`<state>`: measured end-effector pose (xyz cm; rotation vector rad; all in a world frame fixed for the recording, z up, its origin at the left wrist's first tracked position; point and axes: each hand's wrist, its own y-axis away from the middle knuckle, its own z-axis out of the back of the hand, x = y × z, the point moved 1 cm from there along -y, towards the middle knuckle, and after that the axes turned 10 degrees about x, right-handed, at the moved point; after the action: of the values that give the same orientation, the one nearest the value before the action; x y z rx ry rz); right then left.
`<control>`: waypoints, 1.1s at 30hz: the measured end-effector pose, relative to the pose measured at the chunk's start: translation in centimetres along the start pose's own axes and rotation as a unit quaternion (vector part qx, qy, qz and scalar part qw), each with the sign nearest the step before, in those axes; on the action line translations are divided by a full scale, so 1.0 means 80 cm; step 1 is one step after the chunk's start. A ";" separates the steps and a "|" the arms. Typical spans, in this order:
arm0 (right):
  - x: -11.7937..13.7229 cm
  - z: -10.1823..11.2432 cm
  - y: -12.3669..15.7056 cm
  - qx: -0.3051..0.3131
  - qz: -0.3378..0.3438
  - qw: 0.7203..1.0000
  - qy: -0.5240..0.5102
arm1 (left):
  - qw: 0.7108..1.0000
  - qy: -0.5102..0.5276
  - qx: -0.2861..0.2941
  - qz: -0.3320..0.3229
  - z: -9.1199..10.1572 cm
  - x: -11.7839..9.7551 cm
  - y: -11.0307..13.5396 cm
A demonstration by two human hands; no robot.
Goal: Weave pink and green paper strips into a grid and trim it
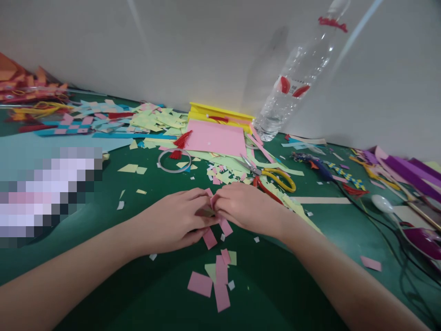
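Pink paper piece [212, 202], pinched by L hand [172, 219] & R hand [248, 207], might crease or tear if they tug unevenly w/ grips so close.

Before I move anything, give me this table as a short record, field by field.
Left grip: fingers at a small pink paper strip; whether they pinch it is hidden
Right grip: fingers closed on the same strip
Surface: green tabletop
Nearer than hands: loose pink paper rectangles, pale green and white scraps
Just beyond hands: scissors with one yellow handle and one orange-red
Back: pink paper sheet; clear plastic bottle with red-marked label
Right side: white plastic spoon, purple paper
Unclear: pixelated patch at left
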<state>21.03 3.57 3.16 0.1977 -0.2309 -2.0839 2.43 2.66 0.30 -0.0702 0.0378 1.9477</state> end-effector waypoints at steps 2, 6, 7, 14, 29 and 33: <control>0.004 0.000 -0.001 -0.004 -0.001 0.999 0.042 | 1.000 -0.001 0.003 0.000 0.003 -0.001 0.000; 0.007 0.004 0.000 0.012 -0.003 0.998 0.058 | 1.000 -0.003 -0.001 -0.002 0.005 -0.001 -0.001; 0.006 0.006 0.001 0.019 -0.006 0.999 0.051 | 1.000 -0.004 -0.003 -0.003 0.005 -0.001 0.000; 0.007 0.001 0.000 0.014 -0.011 0.998 0.056 | 1.000 -0.001 0.005 -0.003 0.000 0.000 0.000; 0.015 -0.001 -0.002 0.013 -0.064 0.995 0.070 | 1.000 -0.006 0.002 -0.001 0.001 0.000 0.000; 0.010 0.003 -0.001 0.033 -0.052 0.997 0.054 | 1.000 -0.008 -0.004 -0.003 0.000 0.000 0.001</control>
<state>20.51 2.94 3.30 0.3678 -0.2284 -2.1624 2.38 2.67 0.29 -0.0594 0.0196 1.9430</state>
